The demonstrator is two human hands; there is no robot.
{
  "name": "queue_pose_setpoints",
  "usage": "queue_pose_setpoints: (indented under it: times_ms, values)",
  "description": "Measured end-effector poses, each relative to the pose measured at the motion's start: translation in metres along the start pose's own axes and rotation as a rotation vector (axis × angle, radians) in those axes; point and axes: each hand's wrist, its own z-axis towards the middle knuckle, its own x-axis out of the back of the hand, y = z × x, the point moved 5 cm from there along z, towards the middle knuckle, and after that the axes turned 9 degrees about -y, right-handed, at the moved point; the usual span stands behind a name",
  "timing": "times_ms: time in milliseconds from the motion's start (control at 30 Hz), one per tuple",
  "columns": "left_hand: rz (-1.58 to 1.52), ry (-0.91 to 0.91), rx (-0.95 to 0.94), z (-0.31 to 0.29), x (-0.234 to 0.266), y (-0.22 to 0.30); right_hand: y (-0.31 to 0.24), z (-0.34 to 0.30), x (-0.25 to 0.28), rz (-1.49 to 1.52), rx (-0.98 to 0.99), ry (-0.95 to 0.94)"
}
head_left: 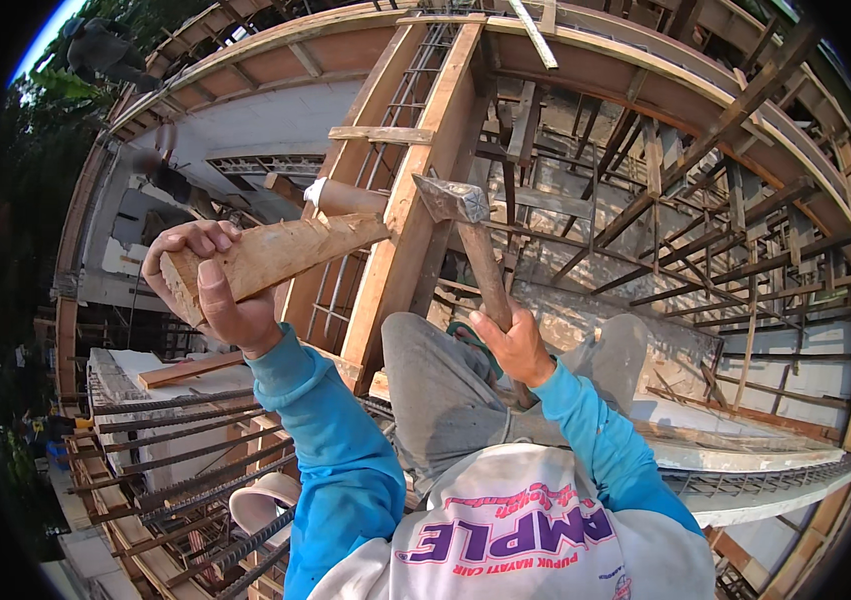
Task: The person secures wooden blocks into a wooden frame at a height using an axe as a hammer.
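My left hand is closed round the wide end of a short wooden offcut. Its narrow, rough-cut end points right and meets the near edge of a wooden formwork board. In my right hand is a hammer, gripped by its wooden handle with the worn metal head up. That head sits just right of the board's edge, apart from the offcut. Behind the offcut, a pipe with a white end lies across the formwork channel. Steel rebar runs inside the channel, partly hidden by the offcut.
Thick rebar juts out at lower left, near a white pipe end. Below on the right stand several timber props in a deep drop. A wooden crosspiece bridges the channel. Two other people are at upper left.
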Motion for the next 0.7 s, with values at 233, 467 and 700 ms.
queue_pose_setpoints:
  times_ms: [233, 467, 700]
  values:
    - [0.005, 0.018, 0.054, 0.000, 0.005, 0.007, -0.085, 0.014, -0.039, 0.146, 0.292, -0.028]
    - [-0.032, 0.036, 0.027, -0.008, 0.008, 0.007, -0.006, 0.023, -0.092, -0.061, -0.018, -0.155]
    - [0.011, 0.038, 0.024, -0.014, 0.015, 0.011, -0.120, 0.003, -0.065, -0.012, 0.309, -0.060]
